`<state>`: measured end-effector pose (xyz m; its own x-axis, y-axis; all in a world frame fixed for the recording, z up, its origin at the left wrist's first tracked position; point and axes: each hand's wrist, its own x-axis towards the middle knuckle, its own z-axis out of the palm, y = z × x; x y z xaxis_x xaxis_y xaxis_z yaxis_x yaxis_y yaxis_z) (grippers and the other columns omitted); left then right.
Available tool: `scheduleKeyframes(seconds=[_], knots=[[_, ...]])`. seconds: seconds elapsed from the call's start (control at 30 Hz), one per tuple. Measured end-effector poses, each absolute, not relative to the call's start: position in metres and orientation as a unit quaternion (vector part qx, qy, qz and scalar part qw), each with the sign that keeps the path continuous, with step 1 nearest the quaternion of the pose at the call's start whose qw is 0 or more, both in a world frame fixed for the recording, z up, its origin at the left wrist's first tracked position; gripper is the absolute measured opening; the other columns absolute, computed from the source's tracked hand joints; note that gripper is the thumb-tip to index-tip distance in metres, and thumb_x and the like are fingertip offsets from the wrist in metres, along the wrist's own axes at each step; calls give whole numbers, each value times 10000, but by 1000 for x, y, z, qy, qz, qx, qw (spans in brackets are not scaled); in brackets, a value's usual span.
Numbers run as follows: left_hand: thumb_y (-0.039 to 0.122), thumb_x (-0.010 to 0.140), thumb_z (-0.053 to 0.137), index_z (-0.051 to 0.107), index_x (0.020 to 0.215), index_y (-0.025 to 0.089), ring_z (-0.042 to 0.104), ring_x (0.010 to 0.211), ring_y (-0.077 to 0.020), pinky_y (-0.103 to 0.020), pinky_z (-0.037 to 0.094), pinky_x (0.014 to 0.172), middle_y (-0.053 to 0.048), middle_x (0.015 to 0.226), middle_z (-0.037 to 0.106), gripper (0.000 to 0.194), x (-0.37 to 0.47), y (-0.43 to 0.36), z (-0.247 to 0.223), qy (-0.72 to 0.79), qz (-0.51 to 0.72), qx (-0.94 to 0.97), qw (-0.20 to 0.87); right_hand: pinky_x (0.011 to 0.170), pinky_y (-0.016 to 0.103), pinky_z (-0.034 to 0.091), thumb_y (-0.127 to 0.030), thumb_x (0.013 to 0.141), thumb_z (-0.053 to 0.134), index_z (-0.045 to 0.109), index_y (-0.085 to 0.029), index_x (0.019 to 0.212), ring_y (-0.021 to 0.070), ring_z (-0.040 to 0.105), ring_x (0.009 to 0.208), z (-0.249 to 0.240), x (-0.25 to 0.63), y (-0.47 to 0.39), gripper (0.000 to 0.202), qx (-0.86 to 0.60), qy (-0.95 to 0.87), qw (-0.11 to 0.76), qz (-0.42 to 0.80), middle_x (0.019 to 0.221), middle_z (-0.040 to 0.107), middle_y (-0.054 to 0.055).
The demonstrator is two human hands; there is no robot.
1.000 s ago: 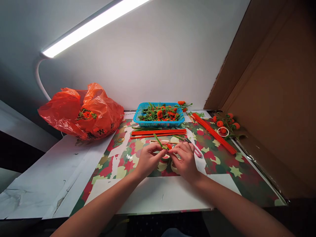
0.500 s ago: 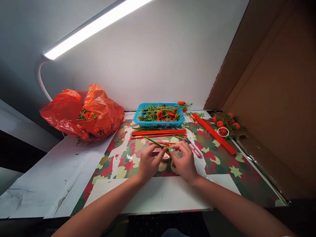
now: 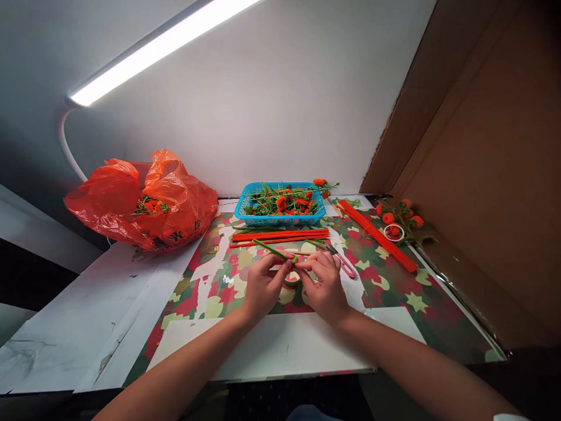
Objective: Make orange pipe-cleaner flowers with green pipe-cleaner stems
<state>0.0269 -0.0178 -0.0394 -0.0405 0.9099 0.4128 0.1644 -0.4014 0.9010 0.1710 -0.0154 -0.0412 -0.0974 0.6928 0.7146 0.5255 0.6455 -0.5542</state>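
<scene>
The fingers of my left hand [image 3: 263, 287] were closed on a green stem [image 3: 269, 249], which slanted up and away over my left fingers. The fingers of my right hand [image 3: 325, 285] were drawn together on its near, curled end. The stem was held above the table [image 3: 412, 320], in front of the blue basket [image 3: 280, 221] and the nearer red strips [image 3: 280, 236].

Risks noted: the grip was by fingertips on a thin piece. Uneven pressure from my two hands could have twisted the stem or let it spring loose, and too hard a pinch could have kinked or flattened the curled end. The long free part stood out unsupported; a turn of my left wrist could have swept it into the strips and disarranged them. A dropped right hand could have knocked the pink-handled tool [image 3: 348, 268] lying just beyond it.

Not verified: the point where the two sets of fingertips met was small and partly covered, so I could not confirm what was joined or wrapped there. A round item [image 3: 291, 282] beneath my hands was largely covered. The lower contents of the basket and of the red bag [image 3: 188, 204] were obscured, and the lamp [image 3: 162, 52] was cut off at the upper edge.
</scene>
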Motion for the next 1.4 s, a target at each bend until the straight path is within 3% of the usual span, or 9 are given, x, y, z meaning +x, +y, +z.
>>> scheduleKeyframes(seconds=[0.2, 0.33, 0.43, 0.57, 0.67, 0.77, 0.93, 1.2, 1.4], knots=[[193, 855, 587, 645, 886, 178, 654, 890, -175, -225, 589, 603, -78, 939, 666, 67, 30, -20, -40, 415, 604, 642, 228, 739, 331, 358, -180, 859, 573, 609, -211, 770, 175, 536, 788, -38, 167, -17, 100, -442, -694, 536, 189, 769, 589, 4], [112, 849, 575, 622, 882, 187, 653, 899, -160, -266, 587, 700, -63, 924, 671, 95, 31, -18, -40, 379, 603, 689, 133, 653, 292, 390, -292, 859, 560, 605, -205, 745, 157, 514, 717, -37, 163, -19, 150, -455, -615, 547, 339, 790, 564, 13], [76, 846, 564, 615, 872, 187, 658, 907, -154, -291, 578, 767, -63, 942, 674, 125, 31, -15, -40, 347, 601, 715, 81, 554, 263, 364, -421, 805, 614, 605, -194, 733, 126, 466, 601, -38, 161, -19, 238, -456, -534, 538, 466, 739, 543, -2], [91, 844, 566, 619, 859, 187, 664, 901, -153, -249, 578, 705, -69, 957, 675, 110, 31, -16, -41, 344, 590, 725, 93, 490, 250, 321, -559, 723, 655, 603, -186, 734, 112, 411, 515, -41, 162, -16, 376, -443, -475, 524, 551, 581, 479, -38], [171, 840, 585, 631, 880, 187, 652, 952, -184, -257, 581, 688, -96, 1044, 658, 62, 29, -16, -40, 388, 575, 690, 208, 537, 267, 361, -524, 792, 606, 598, -196, 723, 140, 466, 588, -41, 166, -12, 335, -449, -531, 550, 463, 622, 516, -13], [284, 815, 617, 610, 916, 175, 657, 938, -209, -301, 595, 687, -109, 1118, 627, 149, 23, -13, -35, 420, 575, 577, 401, 640, 301, 391, -394, 869, 558, 592, -206, 731, 169, 505, 720, -38, 172, -8, 236, -448, -619, 567, 307, 756, 568, 22], [453, 739, 654, 595, 763, 144, 652, 689, -175, -330, 596, 572, -67, 915, 632, 316, 14, -9, -22, 419, 484, 445, 627, 749, 351, 346, -238, 910, 517, 603, -214, 801, 186, 519, 797, -33, 182, -7, 141, -427, -725, 534, 81, 791, 589, 23], [472, 819, 577, 586, 655, 154, 540, 603, -113, -211, 478, 552, -6, 643, 566, 358, 5, -8, -11, 422, 362, 621, 553, 727, 364, 258, -167, 927, 485, 598, -215, 838, 175, 511, 758, -33, 188, -4, 151, -346, -812, 459, -104, 785, 647, 18], [420, 872, 499, 543, 584, 162, 483, 549, -105, -204, 391, 509, 13, 585, 522, 389, 3, -8, -13, 427, 370, 691, 451, 733, 364, 253, -200, 941, 469, 605, -221, 831, 176, 519, 769, -36, 185, -2, 176, -345, -820, 448, -88, 788, 655, 18]])
